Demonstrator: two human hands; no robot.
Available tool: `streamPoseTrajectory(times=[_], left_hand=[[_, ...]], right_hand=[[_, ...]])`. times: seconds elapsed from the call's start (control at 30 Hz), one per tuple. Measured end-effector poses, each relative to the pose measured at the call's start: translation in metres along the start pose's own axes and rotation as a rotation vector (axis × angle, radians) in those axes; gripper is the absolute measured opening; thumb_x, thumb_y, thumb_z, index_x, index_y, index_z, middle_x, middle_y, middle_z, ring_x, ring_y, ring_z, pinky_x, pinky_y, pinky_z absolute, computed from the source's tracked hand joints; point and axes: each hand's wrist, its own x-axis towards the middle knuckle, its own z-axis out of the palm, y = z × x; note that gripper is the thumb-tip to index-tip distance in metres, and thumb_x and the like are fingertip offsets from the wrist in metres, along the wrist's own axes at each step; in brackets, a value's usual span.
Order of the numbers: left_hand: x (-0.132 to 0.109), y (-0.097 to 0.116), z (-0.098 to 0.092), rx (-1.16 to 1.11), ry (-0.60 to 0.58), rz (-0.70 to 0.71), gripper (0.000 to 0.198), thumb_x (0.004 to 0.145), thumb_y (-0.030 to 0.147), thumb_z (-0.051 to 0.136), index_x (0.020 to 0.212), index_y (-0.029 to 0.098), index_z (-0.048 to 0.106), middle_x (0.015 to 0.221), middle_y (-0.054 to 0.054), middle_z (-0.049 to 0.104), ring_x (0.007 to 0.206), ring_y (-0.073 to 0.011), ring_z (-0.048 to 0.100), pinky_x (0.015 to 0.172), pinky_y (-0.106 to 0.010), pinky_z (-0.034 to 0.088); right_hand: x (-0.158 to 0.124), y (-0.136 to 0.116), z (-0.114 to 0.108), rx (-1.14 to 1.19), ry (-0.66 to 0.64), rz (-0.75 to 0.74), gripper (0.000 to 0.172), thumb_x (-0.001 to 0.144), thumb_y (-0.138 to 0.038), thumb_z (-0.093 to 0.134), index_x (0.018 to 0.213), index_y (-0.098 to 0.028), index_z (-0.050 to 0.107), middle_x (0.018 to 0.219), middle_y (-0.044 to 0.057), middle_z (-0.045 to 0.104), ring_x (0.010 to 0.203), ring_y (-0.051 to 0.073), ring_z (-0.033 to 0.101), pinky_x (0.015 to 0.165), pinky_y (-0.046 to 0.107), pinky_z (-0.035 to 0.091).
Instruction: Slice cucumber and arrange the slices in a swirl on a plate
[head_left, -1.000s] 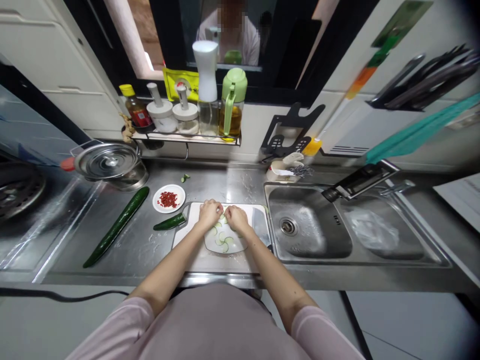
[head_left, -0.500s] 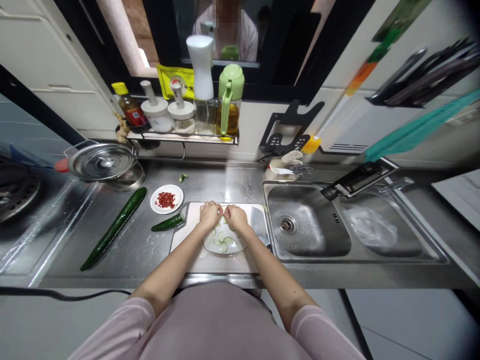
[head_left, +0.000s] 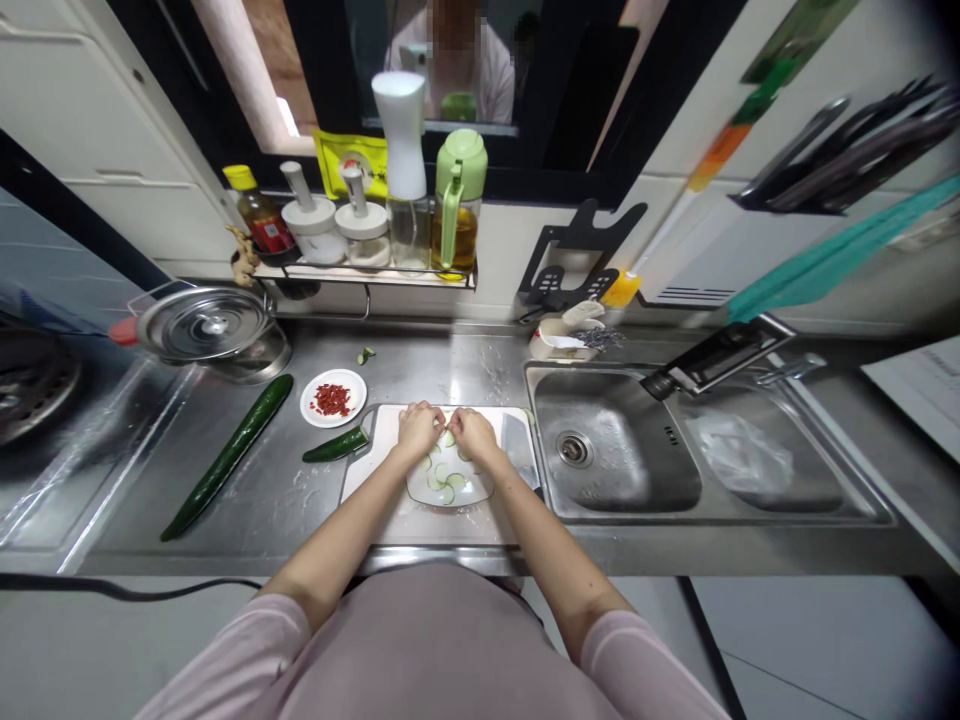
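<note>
Over the far part of a white plate point(head_left: 475, 496), my left hand point(head_left: 420, 430) and my right hand point(head_left: 474, 438) meet with their fingers pinched. A pale green cucumber slice point(head_left: 448, 438) shows at the fingertips; its edges are partly hidden. Several thin cucumber slices point(head_left: 442, 480) lie on the plate in a loose, overlapping pattern. Beneath the plate is a white cutting board point(head_left: 382, 480). A knife with a broad blade point(head_left: 517, 450) rests on the board, right of my right hand. The cut piece of cucumber point(head_left: 334, 446) reaches the board's left edge.
A whole cucumber point(head_left: 227, 460) lies on the steel counter at left, near a small dish point(head_left: 307, 405) of chopped red bits and a lidded pot point(head_left: 251, 360). The sink point(head_left: 622, 440) is at right. Bottles and jars stand on a rack point(head_left: 345, 276) behind.
Both hands stay at almost the same spot over the plate, with only slight finger movement. The objects around them have not visibly moved.
</note>
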Motion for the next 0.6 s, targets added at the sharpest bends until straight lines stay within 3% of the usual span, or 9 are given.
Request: streamPoseTrajectory(times=[0.6], left_hand=[[-0.0008, -0.0006, 0.0032, -0.024, 0.013, -0.018, 0.016, 0.083, 0.034, 0.059, 0.093, 0.025, 0.067, 0.107, -0.007, 0.063, 0.109, -0.0269, 0.049, 0.093, -0.039, 0.033]], right_hand=[[-0.0019, -0.0056, -0.0010, -0.019, -0.020, 0.019, 0.018, 0.090, -0.028, 0.050, 0.097, -0.019, 0.064, 0.101, 0.008, 0.065, 0.092, 0.017, 0.057, 0.074, 0.025, 0.035]])
